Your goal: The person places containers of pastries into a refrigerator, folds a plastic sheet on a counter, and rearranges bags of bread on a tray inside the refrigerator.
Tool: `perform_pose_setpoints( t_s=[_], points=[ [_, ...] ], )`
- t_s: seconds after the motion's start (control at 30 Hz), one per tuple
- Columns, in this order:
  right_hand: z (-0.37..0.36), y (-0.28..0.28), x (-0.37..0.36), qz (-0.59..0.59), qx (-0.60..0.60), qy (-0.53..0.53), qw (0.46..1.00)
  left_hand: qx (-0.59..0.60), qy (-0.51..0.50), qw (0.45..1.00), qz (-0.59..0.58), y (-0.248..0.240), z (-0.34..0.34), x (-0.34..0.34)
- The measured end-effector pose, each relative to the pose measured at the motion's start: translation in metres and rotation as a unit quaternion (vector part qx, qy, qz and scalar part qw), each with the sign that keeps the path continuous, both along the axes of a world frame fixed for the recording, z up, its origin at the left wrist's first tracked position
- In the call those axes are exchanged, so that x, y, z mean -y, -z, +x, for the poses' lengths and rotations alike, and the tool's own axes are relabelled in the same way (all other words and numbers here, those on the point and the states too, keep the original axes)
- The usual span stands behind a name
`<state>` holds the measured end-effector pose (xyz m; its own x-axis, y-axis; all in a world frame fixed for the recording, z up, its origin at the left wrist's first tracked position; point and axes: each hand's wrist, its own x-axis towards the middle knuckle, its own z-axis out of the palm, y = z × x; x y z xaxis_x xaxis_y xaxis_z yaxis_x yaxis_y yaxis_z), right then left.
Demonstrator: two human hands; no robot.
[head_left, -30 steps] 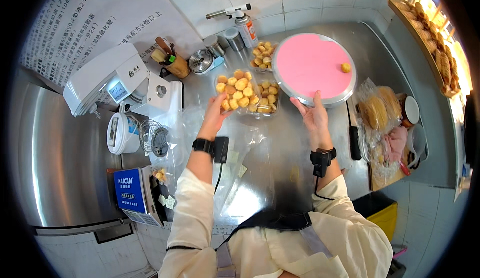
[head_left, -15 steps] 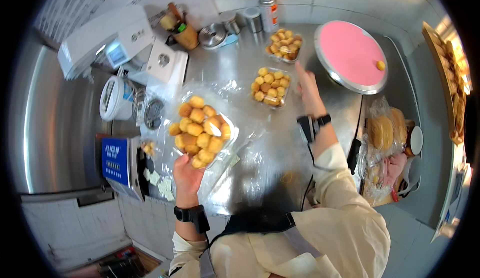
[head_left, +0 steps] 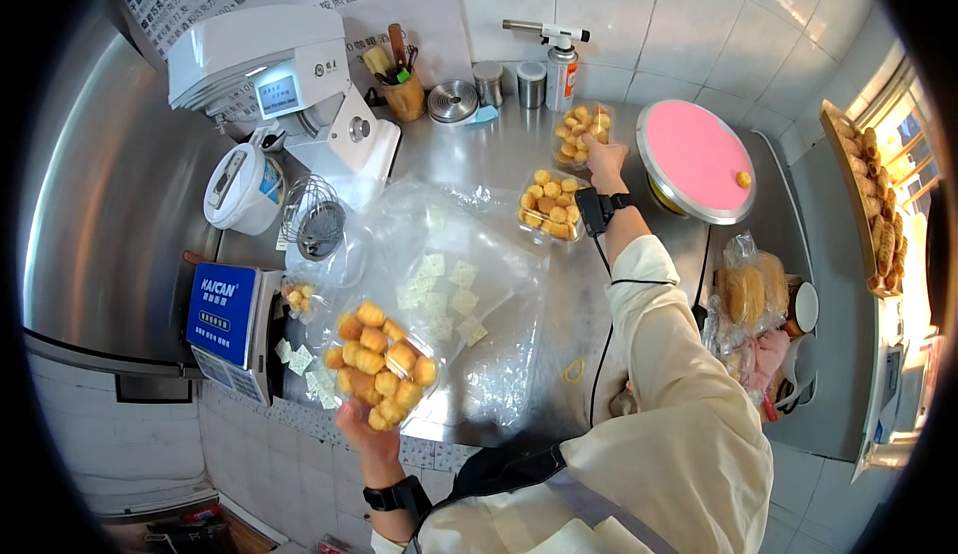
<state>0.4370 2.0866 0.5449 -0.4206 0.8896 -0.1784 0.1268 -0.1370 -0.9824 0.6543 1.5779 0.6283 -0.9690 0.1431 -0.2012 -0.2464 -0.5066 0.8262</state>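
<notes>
Head view: left hand (head_left: 369, 438) clamps the held tub (head_left: 389, 366) by its near side, over the counter's (head_left: 574, 299) front edge. Right hand (head_left: 604, 159) has fingers at the far tub (head_left: 582, 137); can't tell if clamped. Best keep the heaped tub level, take the far one by its walls, not the pastries (head_left: 575, 127), clear of the middle tub (head_left: 550, 205). Versus half a second ago: right hand now reaches the far tub; held tub sits nearer the front edge.
</notes>
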Motion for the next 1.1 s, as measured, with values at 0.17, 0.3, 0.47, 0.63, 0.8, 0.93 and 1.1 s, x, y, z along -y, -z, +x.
perform_pose_setpoints(
  t_s=[0.17, 0.3, 0.47, 0.63, 0.8, 0.93, 1.1],
  points=[
    [0.034, -0.082, 0.072, 0.188, -0.147, -0.027, 0.971, -0.048, -0.055, 0.997, 0.023, -0.015, 0.043, 0.039],
    [0.098, -0.169, 0.192, 0.191, -0.347, -0.196, 0.897, -0.068, -0.139, 0.987, 0.043, -0.018, 0.088, 0.094],
    [0.195, -0.207, 0.354, 0.128, -0.447, -0.421, 0.779, -0.112, -0.219, 0.966, 0.076, -0.004, 0.163, 0.175],
    [0.278, -0.202, 0.488, 0.125, -0.461, -0.625, 0.617, -0.141, -0.222, 0.919, 0.295, -0.006, 0.220, 0.236],
    [0.332, -0.177, 0.591, 0.068, -0.466, -0.722, 0.507, -0.209, -0.229, 0.889, 0.336, -0.054, 0.279, 0.277],
    [0.362, -0.166, 0.656, -0.029, -0.440, -0.770, 0.461, -0.231, -0.238, 0.853, 0.403, -0.051, 0.323, 0.326],
    [0.370, -0.135, 0.730, -0.121, -0.353, -0.842, 0.390, -0.352, -0.276, 0.832, 0.328, -0.020, 0.332, 0.397]
  ],
)
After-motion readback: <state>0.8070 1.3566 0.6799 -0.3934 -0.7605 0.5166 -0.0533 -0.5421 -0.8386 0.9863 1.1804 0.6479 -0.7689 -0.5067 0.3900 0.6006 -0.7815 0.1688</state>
